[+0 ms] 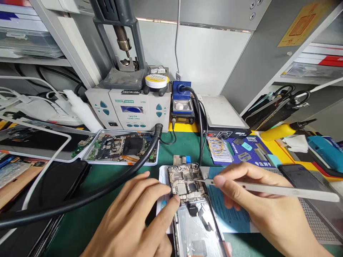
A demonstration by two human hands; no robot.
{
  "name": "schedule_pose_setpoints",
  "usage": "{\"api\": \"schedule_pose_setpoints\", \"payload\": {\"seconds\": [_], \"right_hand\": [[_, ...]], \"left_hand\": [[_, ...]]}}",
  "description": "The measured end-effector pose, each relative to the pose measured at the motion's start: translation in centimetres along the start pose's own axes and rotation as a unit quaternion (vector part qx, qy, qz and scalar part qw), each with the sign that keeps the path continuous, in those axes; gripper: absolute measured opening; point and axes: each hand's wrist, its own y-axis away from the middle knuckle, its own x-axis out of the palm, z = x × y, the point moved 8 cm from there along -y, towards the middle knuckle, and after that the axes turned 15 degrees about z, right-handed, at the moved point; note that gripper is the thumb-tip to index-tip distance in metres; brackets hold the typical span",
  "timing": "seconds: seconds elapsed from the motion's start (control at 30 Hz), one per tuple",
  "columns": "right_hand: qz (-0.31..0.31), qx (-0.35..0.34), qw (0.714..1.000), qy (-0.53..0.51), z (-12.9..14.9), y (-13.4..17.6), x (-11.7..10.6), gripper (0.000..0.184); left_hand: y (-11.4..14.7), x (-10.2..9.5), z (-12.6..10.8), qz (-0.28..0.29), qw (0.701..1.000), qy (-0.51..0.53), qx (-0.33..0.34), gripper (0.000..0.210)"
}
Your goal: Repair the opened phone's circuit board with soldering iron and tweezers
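Observation:
An opened phone [191, 221] lies on the green mat, its circuit board [178, 187] exposed in the upper half. My left hand [139, 214] has its fingers spread, and its fingertips rest against the phone's left edge beside the board. Between thumb and fingers, my right hand [257, 200] grips a pair of pale tweezers [289, 191]. Their tips touch or hover just over the right side of the board; I cannot tell which. Beneath the phone's lower board edge sits a small black camera module [193, 209]. Some of my right fingers are hidden behind the hand.
A hot air station [131, 110] stands at the back, its thick black hose [112, 189] crossing the left. Trays of circuit boards [123, 146] lie before it. Behind right are a soldering iron holder [182, 96] and a heating plate [223, 114]. Another phone [297, 175] lies at right.

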Motion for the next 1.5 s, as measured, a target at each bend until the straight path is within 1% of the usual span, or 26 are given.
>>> {"api": "schedule_pose_setpoints", "payload": {"seconds": [0.07,0.13,0.23,0.33,0.5,0.67,0.77,0.83,0.97,1.07,1.23,1.37,1.5], "right_hand": [[-0.027,-0.012,1.000,0.003,-0.3,0.2,-0.7,0.029],[-0.044,-0.043,0.998,0.019,-0.4,0.3,-1.1,0.030],[-0.053,-0.075,0.995,0.043,-0.4,0.4,-1.3,0.029],[-0.055,-0.085,0.994,0.049,0.0,0.4,-1.3,0.028],[-0.046,-0.081,0.994,0.064,0.6,0.5,-1.2,0.026],[-0.036,-0.068,0.995,0.065,0.0,0.7,-1.0,0.026],[-0.033,-0.068,0.995,0.063,0.1,0.6,-1.1,0.025],[-0.033,-0.069,0.995,0.058,0.3,0.4,-1.1,0.025],[-0.027,-0.065,0.996,0.050,0.6,0.3,-1.2,0.026],[-0.015,-0.061,0.997,0.047,0.3,0.3,-1.0,0.027],[-0.028,-0.059,0.997,0.042,-0.2,0.3,-1.1,0.031],[-0.023,-0.041,0.997,0.060,-0.1,0.3,-1.2,0.033],[-0.023,-0.034,0.998,0.052,0.0,0.3,-1.3,0.036]], "left_hand": [[0.1,0.0,0.2,-0.019,1.000,-0.001,0.009,0.041],[0.2,0.1,0.5,-0.028,1.000,0.001,0.007,0.042],[0.0,0.1,0.6,-0.029,1.000,0.003,0.005,0.040],[-0.1,-0.1,0.5,-0.036,0.999,0.002,0.001,0.038],[0.1,0.0,0.6,-0.027,1.000,0.005,-0.002,0.039],[0.0,-0.2,0.3,-0.021,1.000,0.012,-0.001,0.039],[-0.1,-0.2,0.6,0.003,0.999,0.026,-0.036,0.039],[-0.1,-0.2,0.6,0.009,0.998,0.029,-0.047,0.038],[-0.2,0.0,0.7,0.011,0.999,0.038,-0.032,0.036],[-0.2,0.2,1.0,0.016,0.998,0.044,-0.033,0.036],[-0.2,0.2,1.1,0.017,0.998,0.039,-0.040,0.036],[-0.4,0.4,1.0,0.026,0.998,0.039,-0.041,0.037],[-0.4,0.4,0.8,0.032,0.998,0.042,-0.042,0.035]]}}
